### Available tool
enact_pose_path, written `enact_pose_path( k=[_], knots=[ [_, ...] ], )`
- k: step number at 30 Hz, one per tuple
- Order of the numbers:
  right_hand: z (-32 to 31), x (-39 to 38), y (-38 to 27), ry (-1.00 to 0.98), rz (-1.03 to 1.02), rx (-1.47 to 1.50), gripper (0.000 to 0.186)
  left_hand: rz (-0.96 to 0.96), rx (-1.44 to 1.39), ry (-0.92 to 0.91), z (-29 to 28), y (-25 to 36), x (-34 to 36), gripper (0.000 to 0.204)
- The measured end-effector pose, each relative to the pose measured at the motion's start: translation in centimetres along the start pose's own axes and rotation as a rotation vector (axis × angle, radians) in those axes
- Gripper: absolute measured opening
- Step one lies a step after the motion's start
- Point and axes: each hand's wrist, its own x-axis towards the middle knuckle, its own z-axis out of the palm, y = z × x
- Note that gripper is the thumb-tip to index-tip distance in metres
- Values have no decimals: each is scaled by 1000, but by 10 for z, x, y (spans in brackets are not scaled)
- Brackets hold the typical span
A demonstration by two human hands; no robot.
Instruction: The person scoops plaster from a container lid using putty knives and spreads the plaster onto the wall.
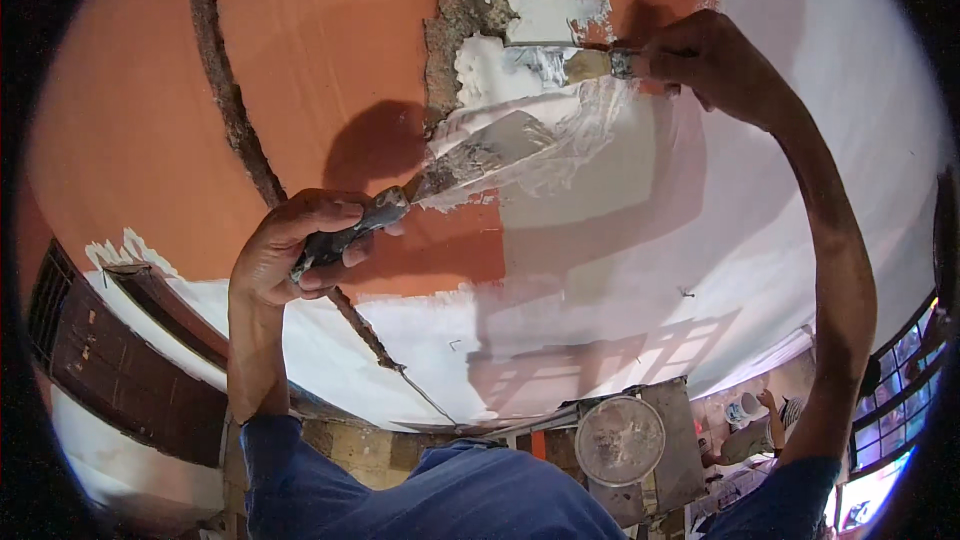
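Observation:
My left hand (285, 245) is closed around the dark, smeared handle of a putty knife (490, 152). Its wide metal blade points up and right, close to the wall, with grey-white smears on it. Higher up, my right hand (715, 65) grips a second putty knife (588, 65), whose blade lies over wet white filler (483, 72) on the wall. That filler partly covers a rough, broken patch (445, 60) of bare grey masonry. Orange paint (330, 50) surrounds the patch on its left, and pale smeared filler (570, 155) spreads below the right knife.
A rough groove (228, 100) runs down the wall, with a thin cable (428, 396) at its lower end. Below stands a round, whitish-crusted container (620, 440) on a platform. At lower right a person (752, 443) is beside a white bucket (744, 408). A dark wooden door (130, 370) is at left.

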Motion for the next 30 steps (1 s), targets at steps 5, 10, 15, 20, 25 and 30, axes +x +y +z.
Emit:
enact_pose_path(
  k=[5, 10, 15, 20, 25, 30],
  knots=[
    [-12, -19, -4, 51, 116, 294, 22, 2, 19, -26, 4, -1, 0, 33],
    [-21, -42, -4, 104, -19, -156, 25, -4, 20, 24, -1, -7, 6, 31],
    [-20, -47, -21, 150, 216, -27, 23, -1, 5, 56, -3, -9, -5, 31],
    [-14, -33, -13, 126, 49, -25, 22, -17, 87, 25, -1, -4, 4, 32],
    [5, -12, -22, 57, -44, -152, 25, -29, 35, -34, -3, -10, 7, 30],
    [-8, -20, -13, 118, -139, -291, 26, -52, 30, -17, 2, -11, 6, 29]
  ],
)
